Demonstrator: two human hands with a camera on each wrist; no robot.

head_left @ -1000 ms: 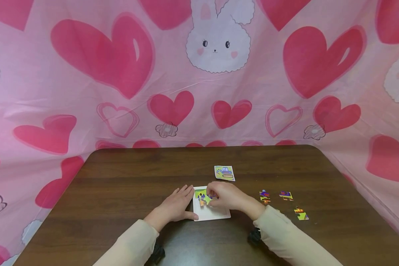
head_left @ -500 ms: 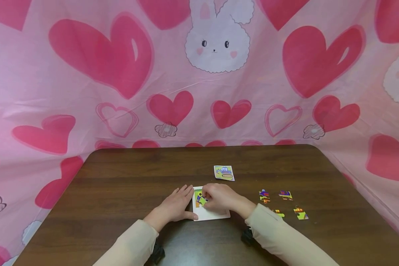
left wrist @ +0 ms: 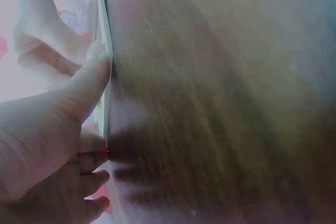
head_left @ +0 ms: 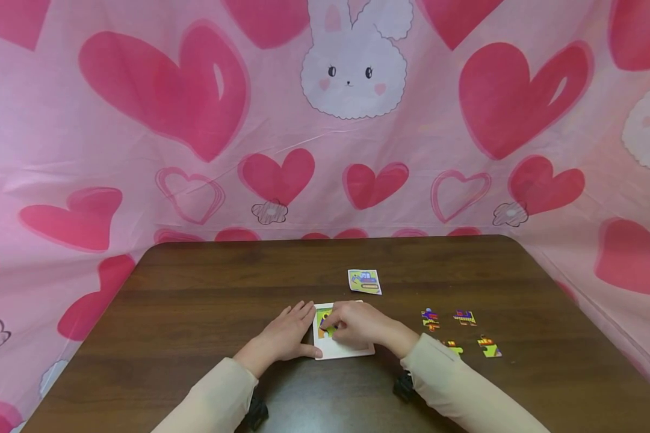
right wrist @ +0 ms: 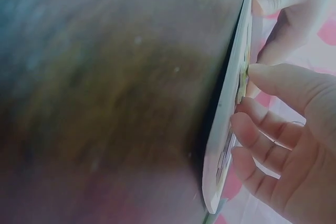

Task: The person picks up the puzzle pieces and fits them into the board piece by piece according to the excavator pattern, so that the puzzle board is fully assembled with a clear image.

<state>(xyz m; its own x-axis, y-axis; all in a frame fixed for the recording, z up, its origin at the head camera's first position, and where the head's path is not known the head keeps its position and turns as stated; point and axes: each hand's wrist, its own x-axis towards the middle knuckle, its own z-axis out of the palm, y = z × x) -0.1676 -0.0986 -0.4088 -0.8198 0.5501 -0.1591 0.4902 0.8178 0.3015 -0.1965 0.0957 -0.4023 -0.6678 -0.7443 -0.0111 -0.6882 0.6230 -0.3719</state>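
A white puzzle tray (head_left: 346, 350) lies on the table in the head view, with colourful jigsaw pieces (head_left: 321, 315) fitted along its upper left part. My left hand (head_left: 283, 335) lies along the tray's left side, fingers straight, its thumb on the lower left corner. Over the tray, my right hand (head_left: 362, 322) presses a fingertip down on the pieces, thumb close by. In the right wrist view the thumb (right wrist: 286, 86) touches a yellow-green piece (right wrist: 243, 80) while the other fingers bend loosely at the tray edge. The hand hides much of the tray.
A picture card (head_left: 365, 281) with a digger lies just behind the tray. Several loose jigsaw pieces lie to the right, among them a purple-topped piece (head_left: 465, 317) and a green-orange piece (head_left: 489, 347). A pink heart-patterned cloth (head_left: 357, 138) hangs behind the wooden table (head_left: 195, 288).
My right hand has moved left over the tray with a jigsaw piece, set it among the fitted ones and now presses there. A loose piece behind the sleeve has come into view. The left hand stays put.
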